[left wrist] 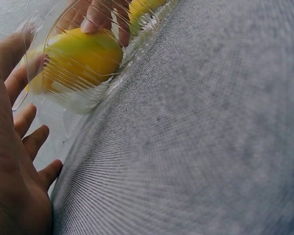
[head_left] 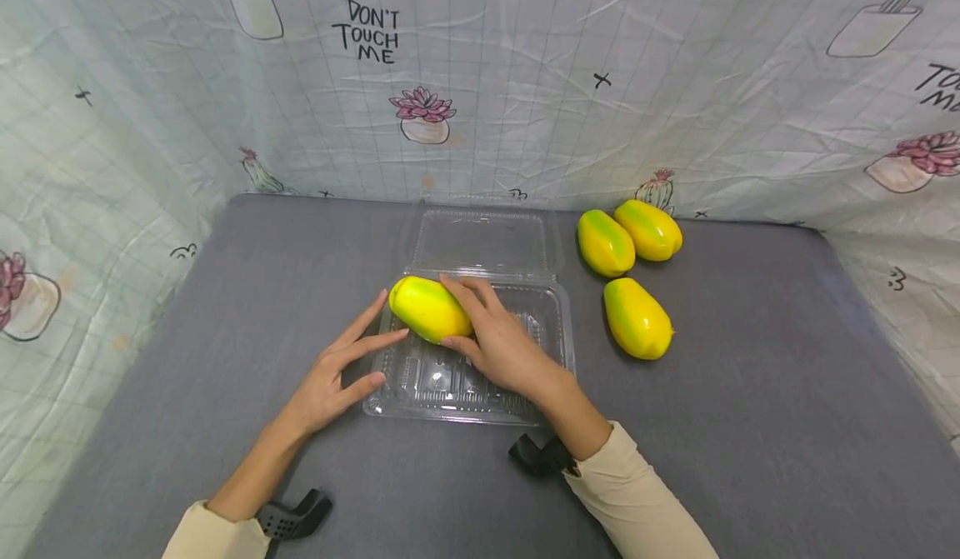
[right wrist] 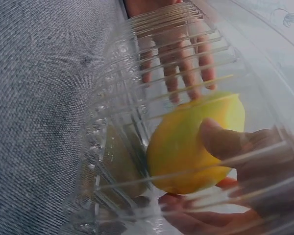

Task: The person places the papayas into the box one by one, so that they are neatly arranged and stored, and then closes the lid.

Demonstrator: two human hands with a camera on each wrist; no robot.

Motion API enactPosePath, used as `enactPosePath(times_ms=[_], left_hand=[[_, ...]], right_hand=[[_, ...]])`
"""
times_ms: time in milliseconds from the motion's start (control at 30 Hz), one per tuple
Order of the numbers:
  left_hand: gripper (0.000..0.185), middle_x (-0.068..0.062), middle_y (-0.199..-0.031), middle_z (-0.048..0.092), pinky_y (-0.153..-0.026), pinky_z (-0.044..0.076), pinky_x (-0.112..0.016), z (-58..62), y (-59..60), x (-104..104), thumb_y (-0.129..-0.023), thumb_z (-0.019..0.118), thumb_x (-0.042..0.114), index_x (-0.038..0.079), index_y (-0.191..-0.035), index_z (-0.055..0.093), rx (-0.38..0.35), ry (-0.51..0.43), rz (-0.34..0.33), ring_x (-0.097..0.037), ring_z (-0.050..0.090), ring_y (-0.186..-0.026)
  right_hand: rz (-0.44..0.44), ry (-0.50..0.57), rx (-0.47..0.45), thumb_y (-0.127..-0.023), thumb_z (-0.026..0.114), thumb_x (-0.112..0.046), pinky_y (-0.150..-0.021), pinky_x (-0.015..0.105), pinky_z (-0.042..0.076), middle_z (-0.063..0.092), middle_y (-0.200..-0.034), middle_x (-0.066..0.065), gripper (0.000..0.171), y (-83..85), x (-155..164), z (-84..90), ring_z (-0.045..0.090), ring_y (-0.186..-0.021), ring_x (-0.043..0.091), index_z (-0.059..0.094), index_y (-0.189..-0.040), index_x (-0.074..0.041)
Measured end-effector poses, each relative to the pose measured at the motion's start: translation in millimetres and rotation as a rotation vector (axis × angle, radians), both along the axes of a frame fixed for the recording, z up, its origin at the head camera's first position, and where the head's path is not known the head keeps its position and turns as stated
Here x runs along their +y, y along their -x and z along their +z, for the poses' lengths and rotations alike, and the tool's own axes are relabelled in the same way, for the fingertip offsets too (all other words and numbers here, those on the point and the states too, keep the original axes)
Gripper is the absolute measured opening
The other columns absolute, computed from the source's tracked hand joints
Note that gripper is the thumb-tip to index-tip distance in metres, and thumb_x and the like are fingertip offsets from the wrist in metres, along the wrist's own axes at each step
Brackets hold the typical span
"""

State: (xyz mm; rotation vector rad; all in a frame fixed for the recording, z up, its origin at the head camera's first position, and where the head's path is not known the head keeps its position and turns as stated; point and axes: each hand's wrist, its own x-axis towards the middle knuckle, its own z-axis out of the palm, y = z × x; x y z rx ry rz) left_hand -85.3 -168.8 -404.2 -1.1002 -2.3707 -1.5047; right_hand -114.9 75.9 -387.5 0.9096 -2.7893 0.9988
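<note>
Mango [head_left: 429,308] sits at the far left of the clear box [head_left: 551,326], and the right hand [head_left: 501,341] wraps round it to set it inside. Left hand [head_left: 333,380], fingers spread flat, steadies the box's left side. Three more mangoes [head_left: 634,317] wait on the right.

A grey cloth-covered table [head_left: 750,426] is enclosed on three sides by a wrinkled cactus-print backdrop [head_left: 525,84] reading "DON'T TOUCH ME".

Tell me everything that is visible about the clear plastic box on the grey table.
The clear plastic box is a thin, see-through clamshell with ribbed walls and floor. It lies open on the grey table, with its hinged lid folded back flat toward the cloth wall. The right hand holds a yellow-green mango at its far left corner. The left hand rests with straight fingers against its left rim. Three more mangoes lie outside, to its right.
</note>
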Motion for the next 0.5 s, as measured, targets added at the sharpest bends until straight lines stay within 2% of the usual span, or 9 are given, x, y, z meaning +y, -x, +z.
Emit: enactPosePath(times_ms=[233, 500], left_hand=[[0.04, -0.026, -0.141, 0.019, -0.102, 0.018, -0.049, 0.7, 2.7, 0.8, -0.082, 0.059, 0.011, 0.0, -0.12, 0.054, 0.011, -0.011, -0.006, -0.044, 0.019, -0.127], [0.042, -0.026, -0.141, 0.019, -0.103, 0.017, -0.047, 1.3, 0.5, 0.4, -0.079, 0.06, 0.006, 0.0, -0.12, 0.054, 0.005, -0.007, 0.0, -0.044, 0.018, -0.127]], right_hand=[[-0.002, -0.009, 0.003, -0.083, 0.06, -0.031, -0.087, 0.033, 0.043, 0.028, -0.135, 0.002, 0.074, 0.9, 1.2, 1.9, 0.045, -0.108, 0.015, 0.017, -0.143, -0.023], [-0.003, -0.023, 0.009, -0.083, 0.061, -0.03, -0.084, 0.033, 0.044, 0.031, -0.132, 0.003, 0.072, -0.9, 1.7, 5.8, 0.047, -0.105, 0.014, 0.02, -0.142, -0.022]])
